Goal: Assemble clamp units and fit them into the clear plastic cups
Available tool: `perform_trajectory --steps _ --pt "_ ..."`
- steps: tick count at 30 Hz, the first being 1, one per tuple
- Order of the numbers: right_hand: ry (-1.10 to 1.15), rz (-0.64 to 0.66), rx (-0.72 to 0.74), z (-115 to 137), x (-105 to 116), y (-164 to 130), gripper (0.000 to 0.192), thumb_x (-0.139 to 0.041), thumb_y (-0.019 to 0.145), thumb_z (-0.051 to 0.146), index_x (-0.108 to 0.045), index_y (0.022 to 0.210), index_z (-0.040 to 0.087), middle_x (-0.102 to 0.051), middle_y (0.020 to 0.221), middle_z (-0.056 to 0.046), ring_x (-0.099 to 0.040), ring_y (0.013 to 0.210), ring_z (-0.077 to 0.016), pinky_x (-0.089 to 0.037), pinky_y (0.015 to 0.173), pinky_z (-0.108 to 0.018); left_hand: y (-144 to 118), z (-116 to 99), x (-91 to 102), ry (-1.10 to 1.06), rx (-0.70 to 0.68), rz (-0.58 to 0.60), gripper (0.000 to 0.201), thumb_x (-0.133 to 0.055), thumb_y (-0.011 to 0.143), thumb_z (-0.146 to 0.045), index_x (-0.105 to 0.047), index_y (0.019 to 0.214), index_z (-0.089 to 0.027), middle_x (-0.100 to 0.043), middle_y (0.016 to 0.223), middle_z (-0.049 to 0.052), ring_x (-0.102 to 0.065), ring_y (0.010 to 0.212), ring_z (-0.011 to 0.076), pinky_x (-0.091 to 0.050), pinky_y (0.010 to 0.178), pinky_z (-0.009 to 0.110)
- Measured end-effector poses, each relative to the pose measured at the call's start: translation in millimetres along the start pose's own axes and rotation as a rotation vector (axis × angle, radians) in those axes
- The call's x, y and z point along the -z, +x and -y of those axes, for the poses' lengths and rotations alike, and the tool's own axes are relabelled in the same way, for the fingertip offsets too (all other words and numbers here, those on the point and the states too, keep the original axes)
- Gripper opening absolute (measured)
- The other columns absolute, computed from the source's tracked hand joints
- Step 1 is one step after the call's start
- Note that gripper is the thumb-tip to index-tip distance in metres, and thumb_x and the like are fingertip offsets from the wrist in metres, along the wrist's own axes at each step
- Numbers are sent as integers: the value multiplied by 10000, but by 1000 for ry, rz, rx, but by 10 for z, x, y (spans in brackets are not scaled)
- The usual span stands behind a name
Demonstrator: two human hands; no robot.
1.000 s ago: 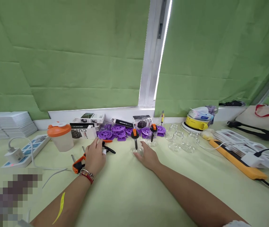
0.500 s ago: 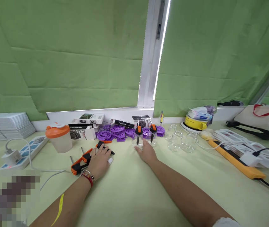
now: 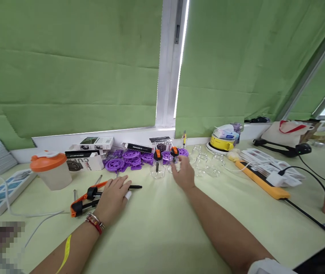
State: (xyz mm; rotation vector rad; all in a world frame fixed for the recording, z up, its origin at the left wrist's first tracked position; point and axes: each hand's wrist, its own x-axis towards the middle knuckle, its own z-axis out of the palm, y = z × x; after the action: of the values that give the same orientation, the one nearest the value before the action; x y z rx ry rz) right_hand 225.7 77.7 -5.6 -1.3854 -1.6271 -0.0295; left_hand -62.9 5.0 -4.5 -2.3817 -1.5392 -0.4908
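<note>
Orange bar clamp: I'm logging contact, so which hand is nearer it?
Left. The left hand rests against the orange bar clamp; the right hand is apart, over by the glass jars.

Two orange-capped clamps point(image 3: 157, 155) on glass jars, one orange-lidded cup point(image 3: 48, 170), two power strips point(image 3: 262, 181).

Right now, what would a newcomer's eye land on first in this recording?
Green blinds fill the background behind a pale table. Against the sill lies a pile of purple discs, with an orange-lidded cup to the left. The left hand rests on an orange-and-black clamp; the right hand reaches among clear glass jars.
</note>
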Motion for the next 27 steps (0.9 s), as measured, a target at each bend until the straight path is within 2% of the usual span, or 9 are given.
perform_trajectory --steps 3,6,9,13,18,21,23,25,27 --pt "-102 -337 -98 -324 187 131 515 -471 821 405 -379 1222 93 -486 1172 -197 -452 1108 -303 -377 916 -443 6 91 -47 47 186 -31 515 -459 782 -206 -484 1290 -131 -451 1360 186 -409 1232 331 -286 1009 490" --pt "-183 -426 -182 -654 224 172 654 -539 753 408 -327 1262 57 -422 1270 -233 -363 1213 -340 -278 1012 -484 -3 134 -79 4 266 73 571 -438 787 -218 -409 1347 -112 -457 1348 193 -429 1221 321 -297 1001 488" --pt "-180 -338 -374 -839 157 155 800 -591 698 444 -269 1318 53 -431 1288 -235 -377 1218 -352 -291 1016 -462 -14 117 -75 -69 257 149 552 -419 766 -152 -448 1318 -154 -506 1291 148 -483 1157 288 -333 979 456" --pt "-158 -145 -574 -919 69 127 939 -660 611 466 -249 1361 76 -453 1306 -236 -425 1205 -360 -358 970 -421 -19 83 -62 -152 280 113 500 -451 755 -168 -511 1251 -174 -508 1223 120 -520 1052 279 -383 941 437" --pt "-111 -24 -606 -968 59 113 812 -690 567 480 -450 1248 109 -526 1250 -215 -505 1130 -357 -403 914 -406 -8 92 -81 -323 287 -48 400 -485 763 -216 -539 1155 -162 -429 1228 112 -523 1036 243 -430 930 406" --pt "-91 -73 -645 -897 117 156 784 -682 565 532 -482 1199 115 -561 1187 -200 -538 1062 -349 -428 869 -420 -7 88 -86 -398 267 -198 369 -514 760 -218 -534 1126 -173 -386 1245 111 -510 1060 232 -430 949 401" --pt "-89 -213 -557 -758 186 204 761 -679 568 555 -493 1158 111 -572 1133 -186 -536 1030 -338 -429 865 -439 -10 77 -82 -429 261 -290 353 -544 758 -233 -532 1107 -185 -357 1258 116 -517 1046 225 -441 935 408" --pt "-104 -380 -287 -541 261 237 737 -693 570 541 -486 1134 114 -564 1098 -166 -508 1043 -320 -406 903 -455 -13 58 -71 -457 270 -365 338 -581 750 -252 -532 1079 -192 -349 1254 125 -496 1096 244 -452 914 416" --pt "-123 -420 4 -278 318 216 686 -697 593 502 -482 1127 128 -539 1100 -153 -473 1074 -310 -380 938 -468 -15 29 -56 -513 279 -400 319 -602 748 -269 -527 1049 -194 -373 1234 136 -397 1236 287 -458 902 416"
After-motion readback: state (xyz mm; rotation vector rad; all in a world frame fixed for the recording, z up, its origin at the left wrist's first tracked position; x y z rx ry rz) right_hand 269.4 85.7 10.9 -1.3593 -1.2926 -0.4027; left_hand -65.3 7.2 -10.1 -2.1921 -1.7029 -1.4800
